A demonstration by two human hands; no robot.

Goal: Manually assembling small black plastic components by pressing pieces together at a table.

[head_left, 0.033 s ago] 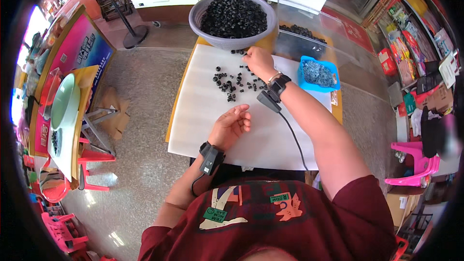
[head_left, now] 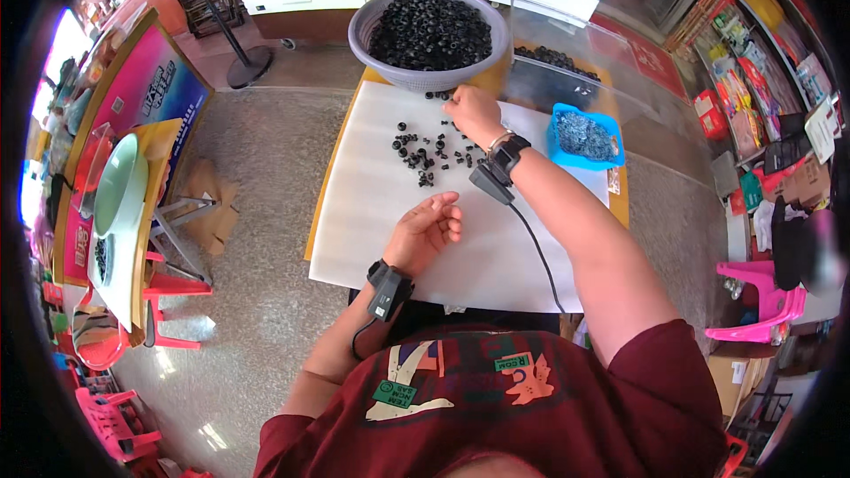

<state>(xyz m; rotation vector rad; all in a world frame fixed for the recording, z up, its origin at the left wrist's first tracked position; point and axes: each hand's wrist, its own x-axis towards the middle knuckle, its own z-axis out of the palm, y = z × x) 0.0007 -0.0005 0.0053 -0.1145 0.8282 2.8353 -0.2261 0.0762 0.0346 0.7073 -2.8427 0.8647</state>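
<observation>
At upper centre, the right hand [head_left: 472,112], fingers curled together, touches black rings [head_left: 425,150] scattered on the white desk [head_left: 372,212], while the left hand [head_left: 427,228] rests palm-up, fingers loosely apart.

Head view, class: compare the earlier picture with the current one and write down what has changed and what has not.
Nothing has visibly changed. The right hand reaches to the far edge of the white sheet by the grey basin of black rings, the left hand rests palm up on the sheet, and the loose black rings and blue tray lie as before.
</observation>
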